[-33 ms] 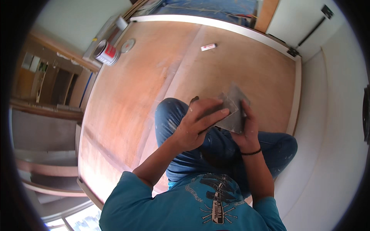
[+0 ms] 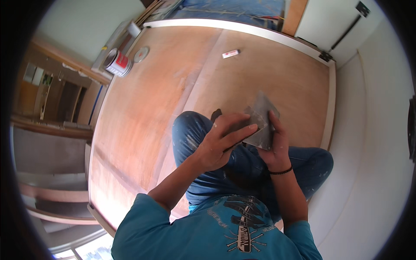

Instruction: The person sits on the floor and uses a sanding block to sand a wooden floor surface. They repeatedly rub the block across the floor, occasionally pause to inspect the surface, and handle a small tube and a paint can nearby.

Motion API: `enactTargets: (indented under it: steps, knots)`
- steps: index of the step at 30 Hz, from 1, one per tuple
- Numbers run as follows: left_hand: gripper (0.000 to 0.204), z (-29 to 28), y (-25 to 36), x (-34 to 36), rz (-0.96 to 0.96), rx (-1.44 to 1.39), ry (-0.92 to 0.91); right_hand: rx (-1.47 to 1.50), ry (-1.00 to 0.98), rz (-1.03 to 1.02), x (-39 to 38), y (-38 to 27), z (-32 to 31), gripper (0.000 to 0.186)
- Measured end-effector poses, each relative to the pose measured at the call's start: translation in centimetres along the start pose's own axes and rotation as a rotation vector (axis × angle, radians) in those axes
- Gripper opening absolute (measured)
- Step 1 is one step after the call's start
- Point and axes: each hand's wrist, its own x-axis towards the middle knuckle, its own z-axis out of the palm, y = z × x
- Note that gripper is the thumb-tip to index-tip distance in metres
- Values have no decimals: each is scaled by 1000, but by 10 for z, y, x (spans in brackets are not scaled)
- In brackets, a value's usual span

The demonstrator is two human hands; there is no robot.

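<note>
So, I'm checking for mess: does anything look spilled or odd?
Pale smears mark the blue jeans, perhaps stray paint or filler. No spill shows around the metal can, which seems upright; nothing else stands out.

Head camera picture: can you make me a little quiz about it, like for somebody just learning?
1. True or false: the right hand has a dark beaded bracelet at its wrist.
2. Fill in: the right hand holds a thin, flat metal plate coloured ____.
3. Choose: the flat round grey disc lies (a) on the metal plate, (b) beside the red-and-white cylindrical can, (c) in the right hand.

Key: 1. True. 2. Grey. 3. b.
</note>
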Motion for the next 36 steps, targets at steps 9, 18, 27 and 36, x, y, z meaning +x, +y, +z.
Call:
enactTargets:
  steps: [9, 18, 27, 36]
  knots:
    - [71, -22, -24, -5, -294, 115, -25, -158, 93, -359, -15, -38, 16, 38]
    - [75, 9, -16, 17, 9, -109, -67, -37, -32, -128, 5, -11, 22, 38]
    - [67, -33, -75, 9, -122, 299, -238, 18, 36, -197, 5, -29, 2, 35]
    - [57, -173, -356, -36, -779, 723, -166, -200, 109, -291, -12, -52, -45, 36]
